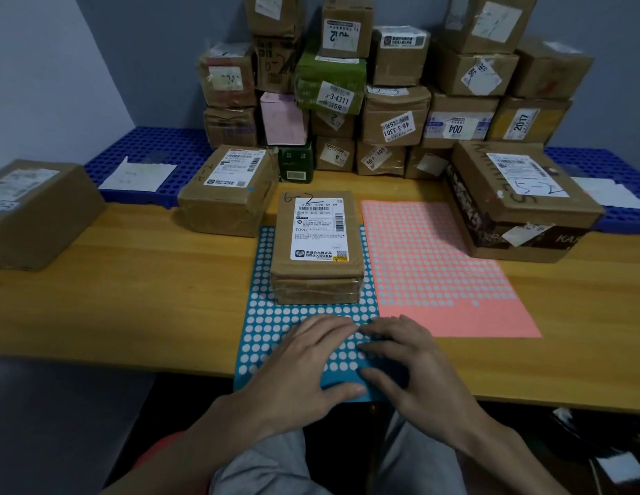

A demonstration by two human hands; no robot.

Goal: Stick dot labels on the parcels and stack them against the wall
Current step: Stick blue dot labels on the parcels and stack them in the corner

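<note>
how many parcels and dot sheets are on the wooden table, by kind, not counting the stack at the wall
parcels: 4 (left parcel, back parcel, middle parcel, right parcel)
blue dot sheet: 1
pink dot sheet: 1
total: 6

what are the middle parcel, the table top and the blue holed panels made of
Middle parcel: matte brown cardboard, glossy clear tape glinting along its front edge. Table top: wood or wood-look laminate, judging by grain bands, smooth with slight sheen. Blue holed panels: probably moulded plastic, given uniform colour and regular holes.
</note>
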